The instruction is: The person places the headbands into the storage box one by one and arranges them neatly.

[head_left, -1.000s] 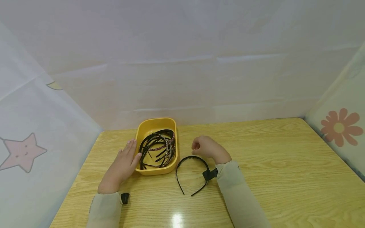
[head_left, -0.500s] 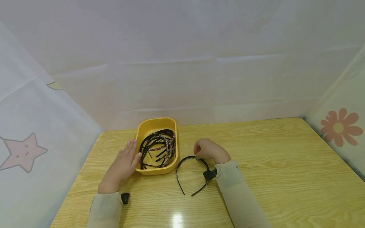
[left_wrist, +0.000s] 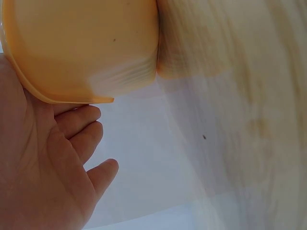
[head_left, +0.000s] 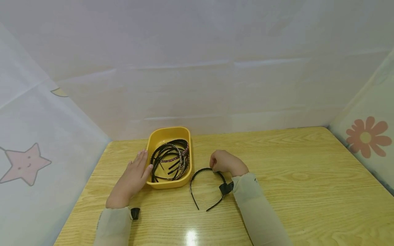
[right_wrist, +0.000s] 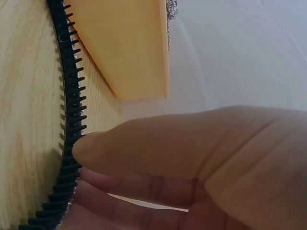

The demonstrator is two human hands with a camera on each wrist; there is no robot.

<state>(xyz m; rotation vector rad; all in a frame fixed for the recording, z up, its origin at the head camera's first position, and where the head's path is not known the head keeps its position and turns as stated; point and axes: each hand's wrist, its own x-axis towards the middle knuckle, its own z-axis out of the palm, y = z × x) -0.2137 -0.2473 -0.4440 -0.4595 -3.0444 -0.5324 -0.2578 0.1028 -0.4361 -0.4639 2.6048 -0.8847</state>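
A black toothed headband (head_left: 203,170) lies on the table to the right of a yellow bin, its two ends toward the person. My right hand (head_left: 227,162) pinches the top of its arch; in the right wrist view the thumb (right_wrist: 91,147) is on the toothed band (right_wrist: 72,96). The left hand (head_left: 132,177) rests against the left side of the yellow bin (head_left: 170,185), its fingers straight along the rim. Inside that bin lies a tangle of several headbands (head_left: 170,159), black ones and some with glittery pink or silver covering.
The wood-grained table (head_left: 292,171) reaches back to a pale cloth wall (head_left: 197,85). Side walls carry a pink star (head_left: 26,164) at left and an orange flower (head_left: 366,136) at right. The bin stands close to the back wall.
The right hand has come down slightly toward the person and now pinches the headband's arch. The left hand, the bin and the headband have stayed in place.
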